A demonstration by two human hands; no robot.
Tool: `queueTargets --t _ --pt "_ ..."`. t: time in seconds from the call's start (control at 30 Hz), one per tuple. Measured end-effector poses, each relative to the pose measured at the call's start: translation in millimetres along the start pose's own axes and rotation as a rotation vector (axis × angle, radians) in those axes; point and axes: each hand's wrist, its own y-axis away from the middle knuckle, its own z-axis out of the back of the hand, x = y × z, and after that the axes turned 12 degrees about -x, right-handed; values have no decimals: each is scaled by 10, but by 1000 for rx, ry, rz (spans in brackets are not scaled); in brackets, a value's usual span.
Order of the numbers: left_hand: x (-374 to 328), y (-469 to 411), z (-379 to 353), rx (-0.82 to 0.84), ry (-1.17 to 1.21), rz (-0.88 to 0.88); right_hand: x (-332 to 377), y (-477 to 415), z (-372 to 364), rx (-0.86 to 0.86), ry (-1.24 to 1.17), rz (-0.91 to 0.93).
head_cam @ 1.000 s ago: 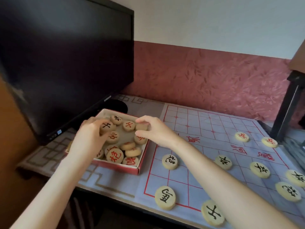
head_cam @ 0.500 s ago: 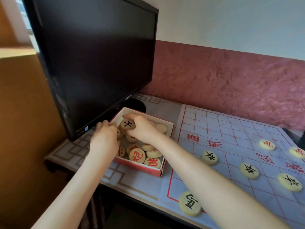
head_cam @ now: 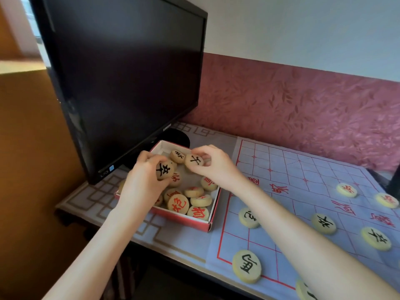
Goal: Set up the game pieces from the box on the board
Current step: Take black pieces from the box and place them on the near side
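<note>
Monitor [head_cam: 121, 79]: large black screen, dark, standing just beyond the left hand; its lower edge hangs over the far left corner of the box.
Worktop [head_cam: 86, 204]: covered with a pale cloth bearing a tan fret border, under both forearms.
Board [head_cam: 307, 191]: pale sheet with a red grid and red characters, spread to the right of the right hand, its left edge just beside the box.
Box [head_cam: 190, 221]: shallow, red outside, white inside, open; directly beneath both hands.
Left hand [head_cam: 144, 182]: over the near left part of the box, fingers curled, pinching a black-marked piece [head_cam: 164, 170] lifted face up.
Right hand [head_cam: 214, 167]: over the far right part of the box, thumb and fingers closed on the rim of a second black-marked piece [head_cam: 194, 160], face toward the camera.
Pieces in box [head_cam: 186, 202]: cream discs, mostly with red characters, heaped loosely below and between the hands; one black-marked disc [head_cam: 177, 156] lies between the two held pieces.
Pieces on board, black [head_cam: 246, 266]: several cream discs with black characters, set apart on grid lines, nearer the viewer than the right hand and beside the right forearm.
Pieces on board, red [head_cam: 346, 190]: two discs, well to the right of the right hand.
</note>
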Motion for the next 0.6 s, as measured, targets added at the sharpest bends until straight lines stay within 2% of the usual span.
queueTargets --t 0.13,0.33,0.5,0.6 --pt "-84 25 -47 18 101 19 -186 100 361 -9 -22 -58" --pt "-444 94 -226 155 195 -27 -453 356 874 -90 -16 -175" --pt "-856 198 -531 217 187 -197 -527 656 1159 -115 -18 -205" --pt "-993 205 -743 287 76 -307 -541 822 1303 -123 -35 -227"
